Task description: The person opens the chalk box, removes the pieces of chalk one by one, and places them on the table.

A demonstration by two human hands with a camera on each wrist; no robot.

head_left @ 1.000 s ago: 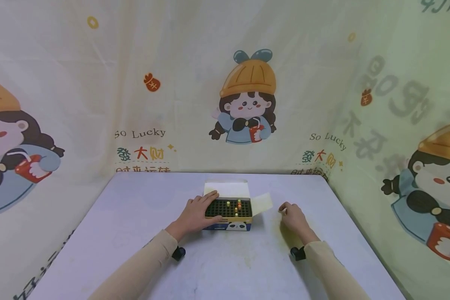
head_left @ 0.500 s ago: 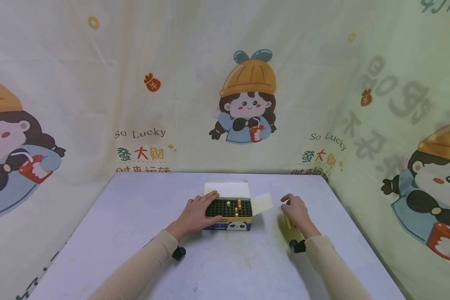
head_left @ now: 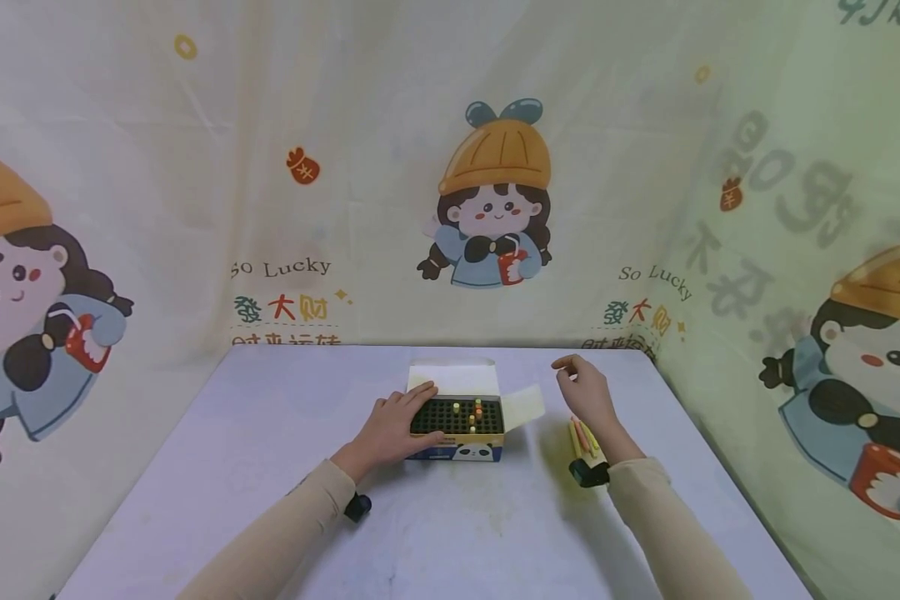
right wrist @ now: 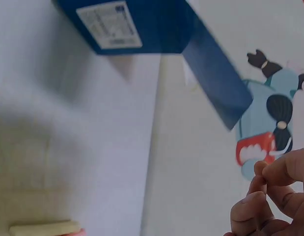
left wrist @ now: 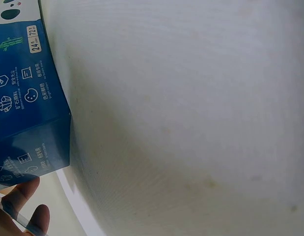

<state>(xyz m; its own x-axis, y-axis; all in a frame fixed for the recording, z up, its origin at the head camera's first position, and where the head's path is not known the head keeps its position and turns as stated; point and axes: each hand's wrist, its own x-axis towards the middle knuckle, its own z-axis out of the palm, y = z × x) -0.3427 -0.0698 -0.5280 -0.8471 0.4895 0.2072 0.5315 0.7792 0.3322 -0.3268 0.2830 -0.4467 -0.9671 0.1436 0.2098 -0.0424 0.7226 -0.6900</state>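
Note:
A blue chalk box (head_left: 453, 450) with a panda print stands on the table, its lid tipped back. Several coloured tips poke out of the black grid of holes (head_left: 435, 415) inside. My left hand (head_left: 390, 425) holds the box at its left end, thumb along the front rim and fingers at the back; two fingertips show beside the box in the left wrist view. My right hand (head_left: 585, 392) is raised to the right of the box, thumb and fingertips together; whether something sits between them is hidden. Below it lie yellow and orange chalk sticks (head_left: 581, 435).
A pale side flap (head_left: 523, 407) sticks out from the box's right end, towards the right hand. The white table (head_left: 307, 375) ends at a printed cloth backdrop (head_left: 375, 208) behind and on both sides.
My right hand has moved up and away from the chalk sticks, which were covered by it and now show. My left hand and the box have stayed in place.

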